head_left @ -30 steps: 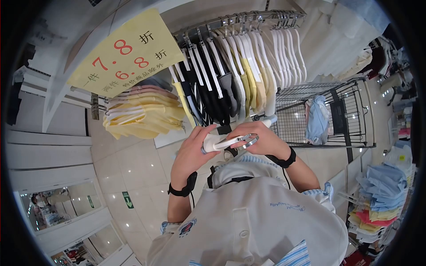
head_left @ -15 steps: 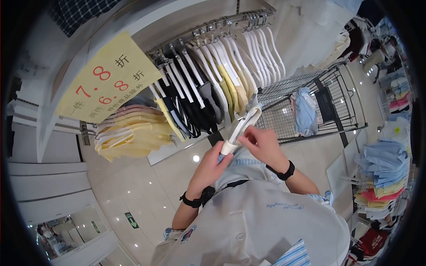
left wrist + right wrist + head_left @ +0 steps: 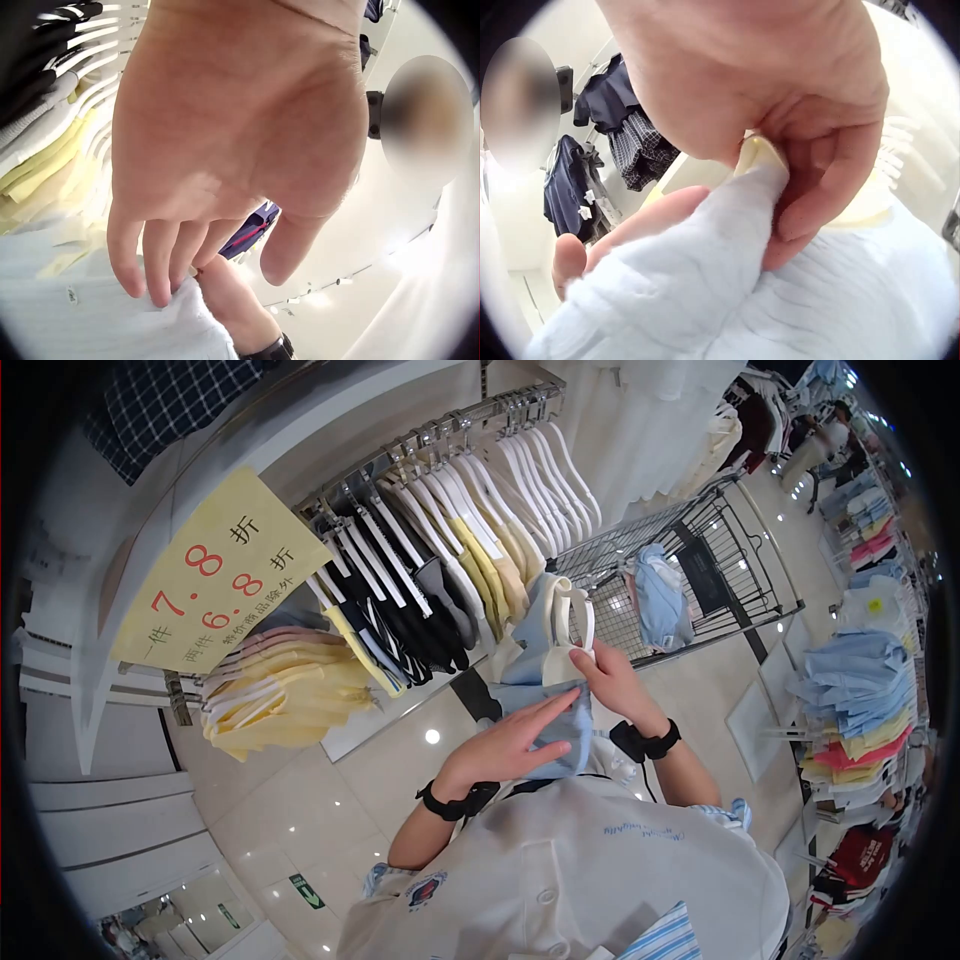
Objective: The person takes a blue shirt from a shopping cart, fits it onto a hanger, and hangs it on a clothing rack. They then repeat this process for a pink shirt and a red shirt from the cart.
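A light blue garment (image 3: pixel 563 762) with a cream edge hangs in front of the person's waist. The right hand (image 3: pixel 615 688) pinches it near the top, beside a white hanger-like loop (image 3: pixel 588 628). In the right wrist view, the curled fingers of the right hand (image 3: pixel 780 120) grip the cream edge above the bunched blue cloth (image 3: pixel 667 277). Lying across the front of the cloth is the left hand (image 3: pixel 515 742), its fingers extended. From the left wrist view, its fingertips touch the pale fabric (image 3: pixel 45 322), thumb held apart.
Ahead is a rail of clothes on white hangers (image 3: pixel 540 490), with yellow garments (image 3: pixel 290 680) at its left end. A yellow price sign (image 3: pixel 215 575) juts out there. A wire cart (image 3: pixel 745 540) holding a blue bundle (image 3: pixel 660 600) stands right. Blue shirts (image 3: pixel 860 675) hang farther right.
The white piece held between both hands has been turned, and the blue cloth now hangs unfolded below it. The left hand has let go its grip and lies flat on the cloth. The view has swung rightward.
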